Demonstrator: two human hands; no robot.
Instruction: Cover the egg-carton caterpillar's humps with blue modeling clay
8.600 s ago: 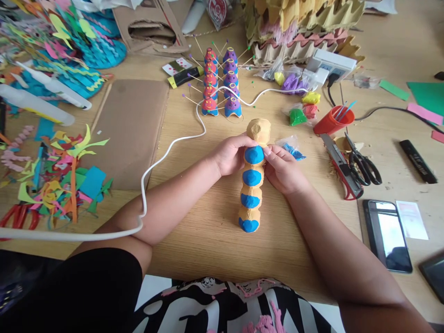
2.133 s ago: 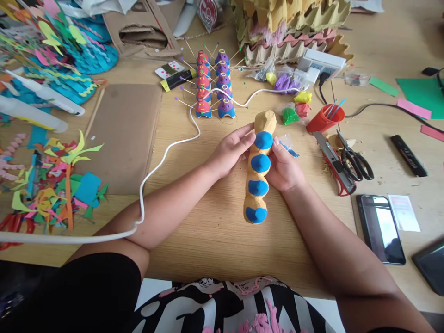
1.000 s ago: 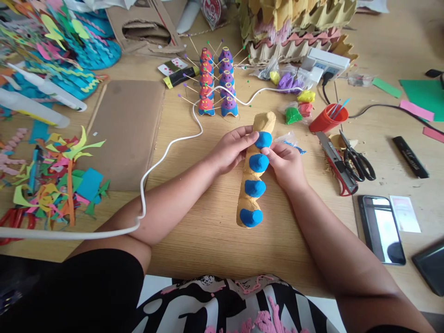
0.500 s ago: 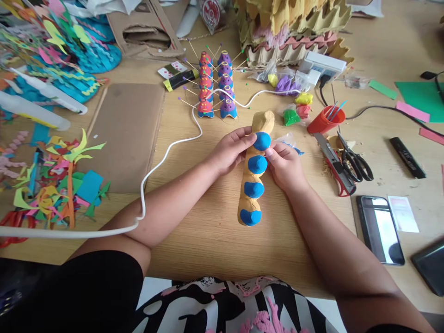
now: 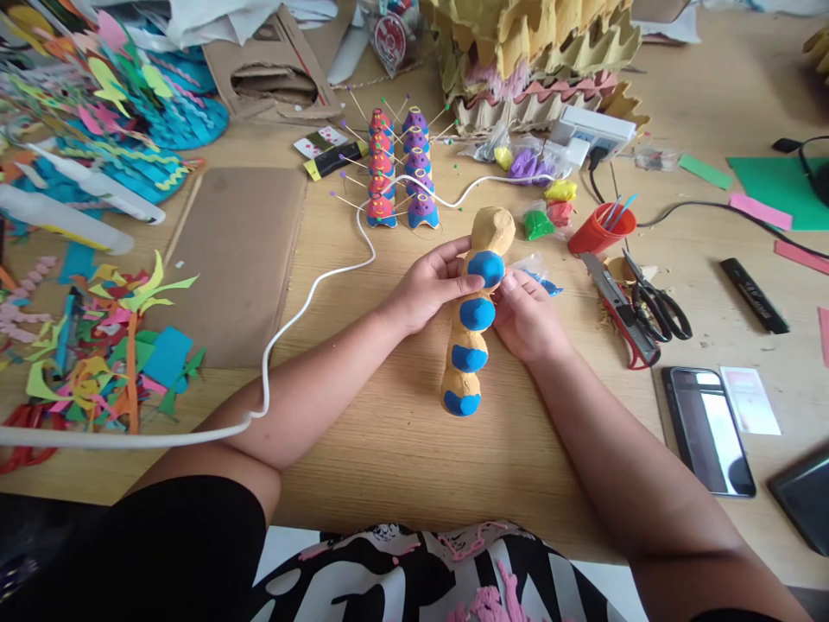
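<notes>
A tan egg-carton strip with a row of bumps is held above the table, tilted lengthwise away from me. Blue clay covers part of several bumps; the farthest bump is bare. My left hand grips the strip from its left side, thumb lying by the upper blue patch. On the right side, my right hand pinches the strip's edge beside that same patch, its fingertips partly hidden. Just behind my right hand lies a small plastic bag of blue clay.
Red and purple caterpillar figures with pins stand farther back. A white cable crosses over my left forearm. At right are an orange cup, a box cutter, scissors and a phone. Paper scraps lie left.
The strip has tilted and its near end has shifted slightly left. My left thumb has slid a little lower along the blue patch. Both hands keep their hold.
</notes>
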